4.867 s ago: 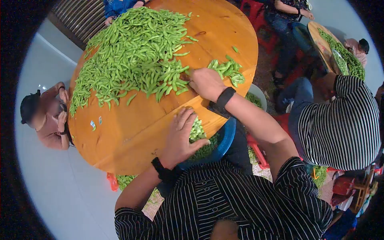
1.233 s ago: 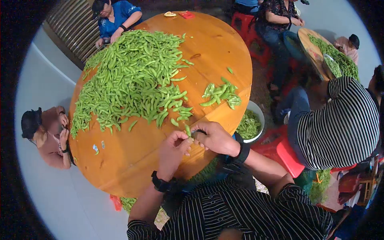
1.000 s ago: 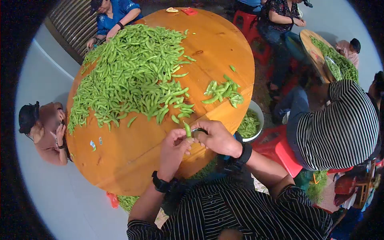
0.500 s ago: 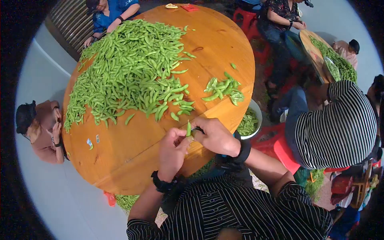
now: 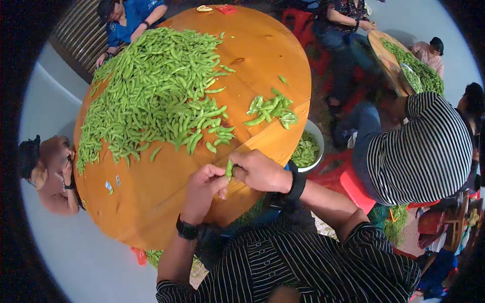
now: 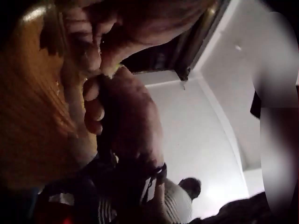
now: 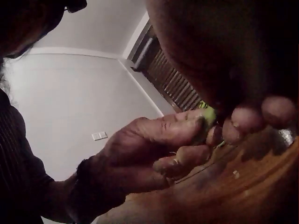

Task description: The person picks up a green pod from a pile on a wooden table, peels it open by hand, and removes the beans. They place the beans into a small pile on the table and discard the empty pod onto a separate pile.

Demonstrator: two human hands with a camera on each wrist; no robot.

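Observation:
In the head view, the left hand (image 5: 200,191) pinches a green pod (image 5: 229,170) between thumb and fingers over the table's near edge. The right hand (image 5: 260,172) meets it from the right, fingers curled round a small dark tool (image 5: 236,167) that is mostly hidden; its kind is unclear. The right wrist view shows the left hand (image 7: 154,144) holding the pod (image 7: 209,113) close to the right fingertips. Both hands touch or nearly touch in the dim left wrist view. A large heap of pods (image 5: 156,96) lies beyond them.
The round wooden table (image 5: 151,202) also bears a small group of pods and leaves (image 5: 273,108). A white bowl of pods (image 5: 306,149) stands right of it, near a red stool (image 5: 351,187). People sit around, one in a striped shirt (image 5: 419,151) at right.
Earliest, the right hand was at the heap's edge and the left over shelled beans by a blue basin; both have since come together at one pod. Lately the head view has shifted slightly.

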